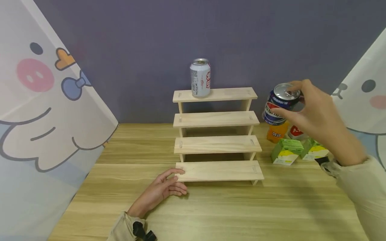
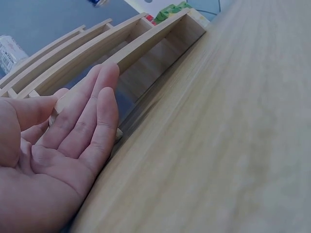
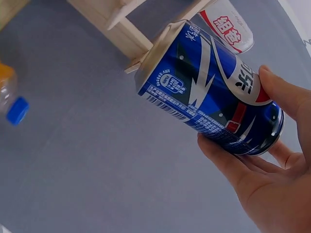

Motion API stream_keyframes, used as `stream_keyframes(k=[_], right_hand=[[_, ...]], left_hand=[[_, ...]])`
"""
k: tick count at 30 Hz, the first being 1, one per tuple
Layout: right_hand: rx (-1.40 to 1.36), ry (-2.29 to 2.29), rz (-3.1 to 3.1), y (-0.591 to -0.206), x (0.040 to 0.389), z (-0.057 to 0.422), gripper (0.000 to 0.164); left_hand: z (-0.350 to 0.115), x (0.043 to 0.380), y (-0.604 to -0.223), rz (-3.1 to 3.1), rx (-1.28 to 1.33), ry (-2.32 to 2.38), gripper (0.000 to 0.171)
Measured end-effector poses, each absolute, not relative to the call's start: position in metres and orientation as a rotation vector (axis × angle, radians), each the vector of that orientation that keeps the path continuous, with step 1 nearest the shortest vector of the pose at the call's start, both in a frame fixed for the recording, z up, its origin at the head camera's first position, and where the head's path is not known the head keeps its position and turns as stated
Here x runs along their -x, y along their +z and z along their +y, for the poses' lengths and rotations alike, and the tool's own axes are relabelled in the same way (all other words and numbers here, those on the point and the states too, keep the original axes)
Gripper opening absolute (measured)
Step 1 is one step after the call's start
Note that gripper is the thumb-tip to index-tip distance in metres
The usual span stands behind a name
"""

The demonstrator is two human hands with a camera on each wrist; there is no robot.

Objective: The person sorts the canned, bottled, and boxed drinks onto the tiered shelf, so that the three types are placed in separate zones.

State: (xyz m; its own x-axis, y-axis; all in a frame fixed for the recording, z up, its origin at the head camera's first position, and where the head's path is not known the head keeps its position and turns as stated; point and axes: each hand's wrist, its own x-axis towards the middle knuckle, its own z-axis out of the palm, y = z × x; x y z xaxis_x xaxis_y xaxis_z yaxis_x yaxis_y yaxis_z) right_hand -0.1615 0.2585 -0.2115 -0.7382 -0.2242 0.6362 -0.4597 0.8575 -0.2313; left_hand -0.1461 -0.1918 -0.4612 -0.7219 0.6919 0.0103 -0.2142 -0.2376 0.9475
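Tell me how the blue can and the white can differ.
The blue can has dark, multicolored printing; the white can is mostly white with red lettering. The blue can is held aloft in the right hand, while the white can stands upright on the top shelf. Both have silver tops.

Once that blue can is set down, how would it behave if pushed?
The blue can would probably tip under a firm push, being taller than wide. On its side, its round body would likely roll. Its glossy surface might feel slippery.
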Motion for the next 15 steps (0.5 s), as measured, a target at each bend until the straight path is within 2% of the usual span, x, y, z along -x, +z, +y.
stream_keyframes(k=[6,15], right_hand=[[-0.530,0.566,-2.394,-0.202,0.184,0.246,0.066],[-0.581,0.716,-2.358,-0.194,0.220,0.225,0.057]], left_hand=[[-0.189,0.143,-0.462,1.430,-0.577,2.001,0.038],[-0.191,0.146,-0.465,1.416,-0.609,2.010,0.038]])
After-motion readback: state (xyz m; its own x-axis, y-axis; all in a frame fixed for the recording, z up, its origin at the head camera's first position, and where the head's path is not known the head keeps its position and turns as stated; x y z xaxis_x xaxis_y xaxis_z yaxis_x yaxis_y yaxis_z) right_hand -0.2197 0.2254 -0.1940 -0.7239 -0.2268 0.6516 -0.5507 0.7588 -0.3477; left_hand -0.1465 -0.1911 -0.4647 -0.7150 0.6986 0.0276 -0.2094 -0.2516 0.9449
